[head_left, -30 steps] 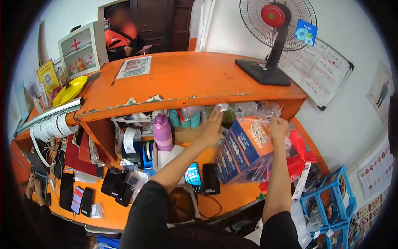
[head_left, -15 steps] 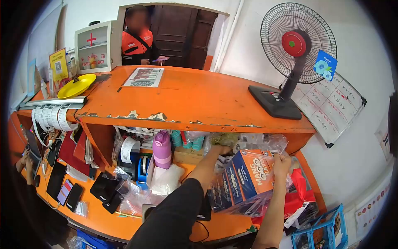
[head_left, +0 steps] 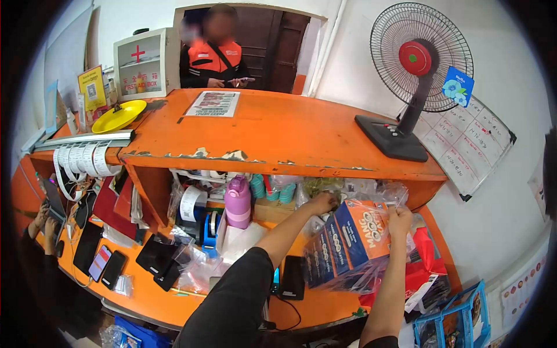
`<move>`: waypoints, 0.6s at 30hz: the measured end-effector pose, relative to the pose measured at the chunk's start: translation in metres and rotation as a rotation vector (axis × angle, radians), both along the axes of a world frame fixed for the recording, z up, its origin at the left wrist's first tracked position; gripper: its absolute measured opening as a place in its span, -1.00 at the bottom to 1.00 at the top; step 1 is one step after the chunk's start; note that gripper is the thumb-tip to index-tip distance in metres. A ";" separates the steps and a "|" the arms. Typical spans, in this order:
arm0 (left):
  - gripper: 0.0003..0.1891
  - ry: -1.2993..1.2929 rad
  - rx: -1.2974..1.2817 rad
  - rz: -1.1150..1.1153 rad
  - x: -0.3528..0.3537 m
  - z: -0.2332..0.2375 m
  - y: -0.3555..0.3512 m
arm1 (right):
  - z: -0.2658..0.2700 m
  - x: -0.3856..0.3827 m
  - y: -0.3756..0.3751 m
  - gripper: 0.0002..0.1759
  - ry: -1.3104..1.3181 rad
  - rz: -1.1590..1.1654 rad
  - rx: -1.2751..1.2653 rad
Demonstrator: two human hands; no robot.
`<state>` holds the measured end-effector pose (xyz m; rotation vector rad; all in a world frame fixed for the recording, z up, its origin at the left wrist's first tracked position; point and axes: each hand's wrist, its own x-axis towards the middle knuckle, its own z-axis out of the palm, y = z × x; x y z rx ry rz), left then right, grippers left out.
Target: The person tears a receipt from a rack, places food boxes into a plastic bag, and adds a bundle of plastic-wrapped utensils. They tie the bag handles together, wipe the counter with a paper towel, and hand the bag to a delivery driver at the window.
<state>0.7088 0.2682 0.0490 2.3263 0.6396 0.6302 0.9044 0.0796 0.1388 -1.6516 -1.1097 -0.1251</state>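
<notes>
A blue and orange printed box [head_left: 348, 243] sits tilted inside a clear plastic bag [head_left: 371, 278] on the orange desk. My right hand [head_left: 399, 221] is closed on the bag's upper edge at the box's right corner. Reaching past the box's upper left side, my left hand [head_left: 324, 203] is at the shelf opening, close to clear plastic and a greenish bundle [head_left: 320, 185]. Its fingers look curled and are partly hidden, so what they hold cannot be made out. A red bag [head_left: 428, 252] lies right of the box.
A purple bottle [head_left: 238, 203], a tape dispenser [head_left: 210, 232] and phones [head_left: 100, 263] stand or lie to the left. The fan [head_left: 400, 136] stands on the upper counter. A person in an orange vest [head_left: 216, 58] is beyond it. Another person's hands [head_left: 46, 220] are far left. Blue crates [head_left: 455, 319] sit lower right.
The whole view has shifted slightly, with things appearing a little further right and up. Both my hands keep about the same places relative to the box.
</notes>
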 end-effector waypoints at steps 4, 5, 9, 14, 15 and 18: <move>-0.74 -0.276 -0.052 -0.036 -0.012 0.017 -0.021 | 0.008 -0.016 -0.009 -0.58 -0.096 -0.051 -0.078; -0.74 -0.331 -0.002 -0.052 -0.022 0.030 -0.031 | 0.011 -0.017 -0.008 -0.58 -0.149 -0.066 -0.093; -0.78 -0.218 0.048 -0.026 -0.090 0.108 -0.091 | 0.008 -0.010 -0.004 -0.58 -0.174 -0.071 -0.124; -0.49 -0.429 0.152 0.029 -0.172 0.132 -0.127 | 0.007 -0.013 -0.002 -0.57 -0.148 -0.065 -0.119; -0.35 -0.462 0.091 0.092 -0.182 0.132 -0.132 | 0.005 -0.009 -0.001 -0.57 -0.142 -0.072 -0.109; -0.48 -0.348 0.097 0.166 -0.208 0.126 -0.120 | 0.000 0.005 0.002 -0.59 -0.090 -0.005 -0.111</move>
